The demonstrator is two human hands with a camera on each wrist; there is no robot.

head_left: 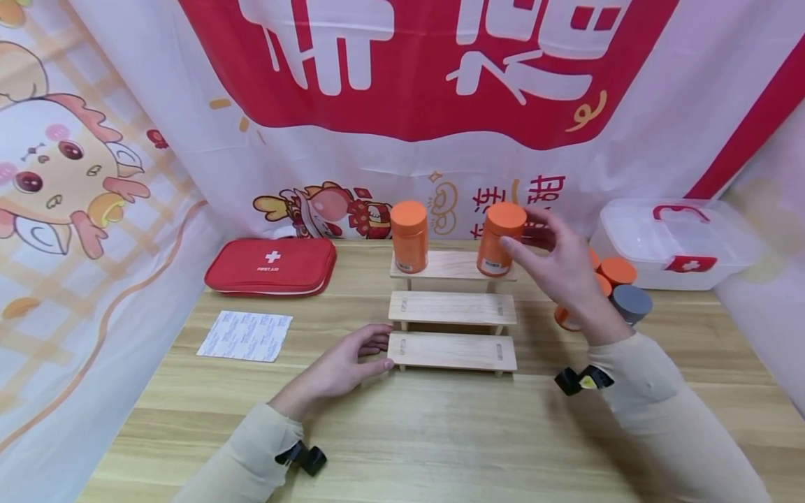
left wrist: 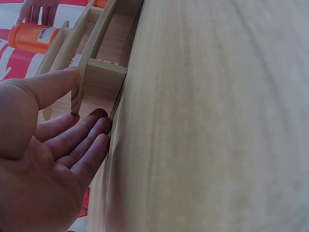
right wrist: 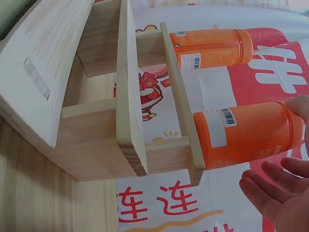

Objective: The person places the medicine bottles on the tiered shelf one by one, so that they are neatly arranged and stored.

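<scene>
A stepped wooden rack (head_left: 451, 307) with three tiers stands mid-table. My left hand (head_left: 352, 360) is at the left end of its lowest tier, thumb and index finger (left wrist: 58, 126) holding the corners of the board. On the top tier, an orange bottle (head_left: 409, 241) stands upright at the left. A second orange bottle (head_left: 497, 241) is at the right end, its base against the board and its label facing forward. My right hand (head_left: 562, 262) grips this bottle near its cap with thumb and forefinger. The other fingers (right wrist: 270, 193) spread apart from it in the right wrist view.
Right of the rack, several orange-capped bottles (head_left: 618, 271) and a grey-capped one (head_left: 632, 302) stand together. Behind them is a white box (head_left: 679, 241) with a red latch. At left lie a red first-aid pouch (head_left: 272, 267) and a printed white sheet (head_left: 245, 336). A printed cloth hangs behind.
</scene>
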